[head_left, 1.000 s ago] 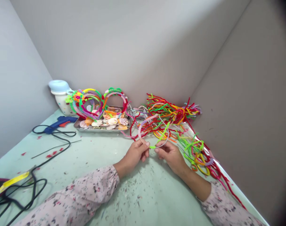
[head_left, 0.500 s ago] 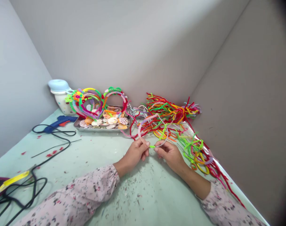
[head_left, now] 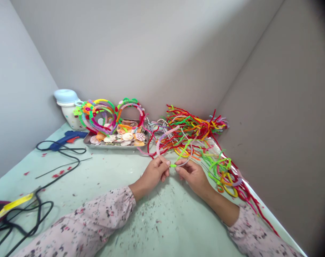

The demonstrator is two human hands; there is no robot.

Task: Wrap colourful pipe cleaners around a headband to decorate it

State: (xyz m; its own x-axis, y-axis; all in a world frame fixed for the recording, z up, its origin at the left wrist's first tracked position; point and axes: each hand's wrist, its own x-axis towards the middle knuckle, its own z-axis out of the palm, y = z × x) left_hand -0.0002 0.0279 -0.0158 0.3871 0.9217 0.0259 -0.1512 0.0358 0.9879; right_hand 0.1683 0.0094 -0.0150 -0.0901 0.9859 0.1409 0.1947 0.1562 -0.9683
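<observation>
A thin hoop-shaped headband [head_left: 158,145] is held between my hands above the table. Its left side is wrapped in pink and lilac fuzzy stem, while the right side is a bare pale band. My left hand [head_left: 156,170] pinches the wrapped side near the bottom. My right hand [head_left: 191,173] is closed on the bare side, fingertips a short gap away. Between the fingertips shows a bright green fuzzy piece [head_left: 173,165] on the band. A green fuzzy strand [head_left: 184,150] runs upward inside the hoop.
Behind are finished colourful headbands [head_left: 130,103], a metal tray [head_left: 115,146] of shells, and a white bottle [head_left: 71,112]. A blue glue gun [head_left: 67,138] with black cable lies left. Bundled fuzzy stems [head_left: 189,123] and loose loops [head_left: 218,166] lie right, near walls.
The green strand and the bare right side of the hoop have shifted slightly. Both hands keep nearly the same place and grip.
</observation>
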